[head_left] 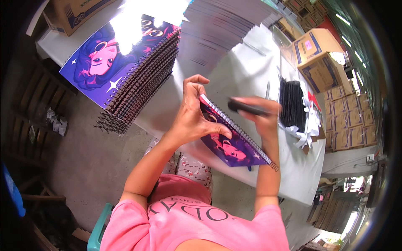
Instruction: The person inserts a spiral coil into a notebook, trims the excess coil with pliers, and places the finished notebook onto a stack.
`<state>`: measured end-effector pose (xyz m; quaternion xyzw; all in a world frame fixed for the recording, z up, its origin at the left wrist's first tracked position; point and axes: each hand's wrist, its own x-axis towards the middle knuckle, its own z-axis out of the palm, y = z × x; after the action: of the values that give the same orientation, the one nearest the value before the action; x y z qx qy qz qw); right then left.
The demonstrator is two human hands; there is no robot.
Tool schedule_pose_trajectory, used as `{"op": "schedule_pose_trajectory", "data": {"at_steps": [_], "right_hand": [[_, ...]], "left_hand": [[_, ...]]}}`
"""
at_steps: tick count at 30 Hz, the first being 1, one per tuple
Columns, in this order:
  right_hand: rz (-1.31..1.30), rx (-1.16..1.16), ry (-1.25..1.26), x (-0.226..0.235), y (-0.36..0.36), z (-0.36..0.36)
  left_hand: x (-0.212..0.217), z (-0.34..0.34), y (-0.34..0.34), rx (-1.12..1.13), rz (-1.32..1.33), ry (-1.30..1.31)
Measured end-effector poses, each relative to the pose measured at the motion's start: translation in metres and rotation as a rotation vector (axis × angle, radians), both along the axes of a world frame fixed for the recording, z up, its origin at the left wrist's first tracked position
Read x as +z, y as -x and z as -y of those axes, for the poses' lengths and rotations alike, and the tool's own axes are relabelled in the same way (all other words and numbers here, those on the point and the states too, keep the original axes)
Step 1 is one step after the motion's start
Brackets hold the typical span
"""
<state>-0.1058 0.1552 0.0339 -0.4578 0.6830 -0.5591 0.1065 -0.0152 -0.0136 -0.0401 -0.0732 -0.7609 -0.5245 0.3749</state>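
Two hands on one purple spiral notebook (228, 144), propped on table edge (251, 71). Left hand (190, 119) clamped around cover; right hand (261, 115) closed on dark tool (247, 108) above wire coil (240, 129). Risk: tool slipping, coil snagging, notebook sliding from grip.

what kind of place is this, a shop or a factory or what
Most likely a small notebook binding workshop or packing area. A tall stack of finished spiral notebooks sits on the white table, a bundle of black spiral wires lies ready beside it, and cardboard cartons are piled behind.
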Motion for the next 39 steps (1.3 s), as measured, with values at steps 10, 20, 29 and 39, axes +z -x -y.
{"op": "schedule_pose_trajectory", "data": {"at_steps": [10,20,29,39], "right_hand": [[-0.431,-0.435,-0.587,-0.044,0.02,-0.021],[-0.6,-0.845,-0.824,-0.111,-0.103,-0.115],[-0.401,-0.679,-0.209,-0.006,-0.136,-0.042],[-0.533,-0.586,-0.317,0.009,-0.134,-0.018]], "left_hand": [[0.013,-0.004,-0.009,-0.175,0.233,-0.532],[0.043,-0.009,-0.036,0.142,-0.147,-0.241],[0.035,-0.022,-0.033,0.255,-0.3,0.072],[0.039,-0.026,-0.035,0.24,-0.323,0.111]]}}
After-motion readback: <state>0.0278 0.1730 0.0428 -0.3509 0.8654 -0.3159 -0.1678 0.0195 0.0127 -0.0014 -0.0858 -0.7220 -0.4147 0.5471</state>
